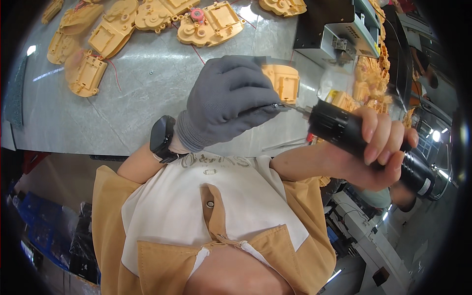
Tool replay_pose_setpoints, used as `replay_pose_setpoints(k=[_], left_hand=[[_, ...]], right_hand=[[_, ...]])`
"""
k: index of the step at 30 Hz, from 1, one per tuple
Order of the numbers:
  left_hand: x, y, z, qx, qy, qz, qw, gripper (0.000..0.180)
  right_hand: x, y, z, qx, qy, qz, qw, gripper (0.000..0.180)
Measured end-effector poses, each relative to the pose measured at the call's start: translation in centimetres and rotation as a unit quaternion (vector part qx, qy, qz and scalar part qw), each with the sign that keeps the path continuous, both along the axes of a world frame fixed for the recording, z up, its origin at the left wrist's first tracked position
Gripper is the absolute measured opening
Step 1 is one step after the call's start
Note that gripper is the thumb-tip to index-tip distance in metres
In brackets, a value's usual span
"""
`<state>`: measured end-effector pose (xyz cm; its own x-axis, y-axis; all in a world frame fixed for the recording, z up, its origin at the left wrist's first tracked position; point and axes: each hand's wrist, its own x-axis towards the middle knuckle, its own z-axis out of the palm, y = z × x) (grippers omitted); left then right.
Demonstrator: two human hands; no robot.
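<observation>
The largest thing is the grey metal worktop (147,110), stretching in front of the person. At its far right stands a black and silver box (314,32); its front bears a small metal mechanism, and whether it contains something cannot be told. Right of it there is a big pile of yellow plastic parts (368,76). Below the worktop, at the left, are blue crates (42,231), too dim for seeing their content.

Far and left on the worktop lie several yellow casings (113,29), many with the hollow side up. One carries a red round piece (197,15). Whether they are finished or waiting, the view does not tell.

The right hand (381,152), bare, is wrapped around a black electric screwdriver (339,125). The left hand (231,98), in a grey glove, has its fingers curled and pinched together at the screwdriver's tip, around a tiny shiny piece (276,105), probably a screw. Just beyond this hand is one yellow casing (287,83), partly hidden by it; contact is not certain.

The work seems in the middle: the screw is probably at the tip, but its driving into the casing appears not yet done. Near the right forearm lie thin tweezers (285,144).
</observation>
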<state>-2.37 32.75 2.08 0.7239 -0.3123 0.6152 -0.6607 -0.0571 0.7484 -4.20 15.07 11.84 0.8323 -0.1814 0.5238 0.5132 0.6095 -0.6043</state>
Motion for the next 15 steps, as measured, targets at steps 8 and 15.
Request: replay_pose_setpoints(k=[8,15], left_hand=[[-0.12,0.05,-0.22,0.021,-0.001,0.017,1.0,0.027],[-0.19,0.2,-0.31,0.043,-0.002,0.024,0.999,0.028]], right_hand=[[0.15,-0.66,-0.66,-0.032,-0.012,0.028,0.999,0.035],[0.07,-0.26,0.12,-0.053,0.031,0.031,0.998,0.028]])
